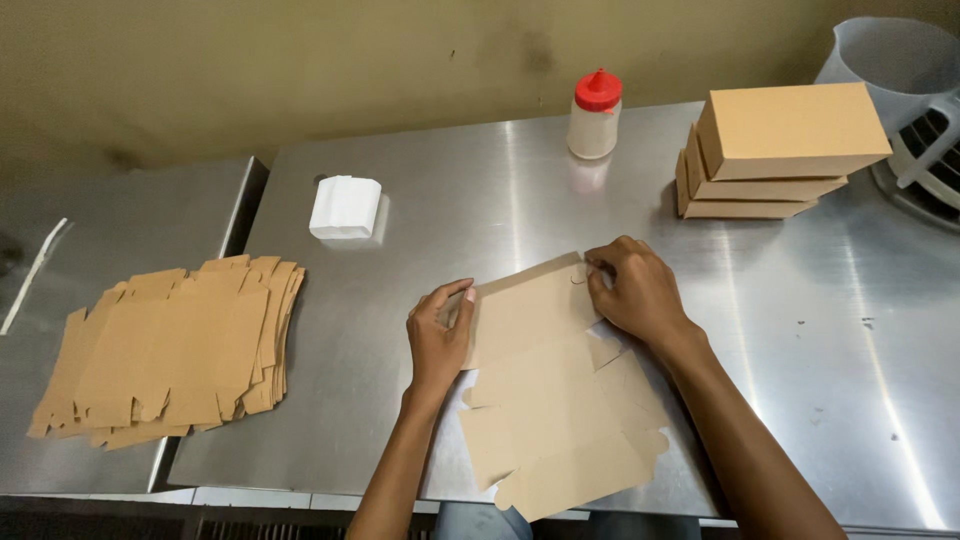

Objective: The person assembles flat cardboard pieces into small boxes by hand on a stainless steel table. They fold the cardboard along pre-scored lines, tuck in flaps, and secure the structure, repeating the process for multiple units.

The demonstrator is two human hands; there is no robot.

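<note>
A flat brown cardboard box blank (555,390) lies on the steel table in front of me, its far panel folded up slightly. My left hand (437,335) pinches the left edge of that far panel with thumb and fingers. At the panel's far right corner, my right hand (632,290) presses down with curled fingers gripping the edge. The blank's near flaps hang over the table's front edge.
A stack of flat brown blanks (170,350) lies at the left. Three folded brown boxes (775,150) are stacked at the far right. A small white packet (345,207), a red-capped bottle (595,115) and a clear plastic jug (890,55) stand at the back.
</note>
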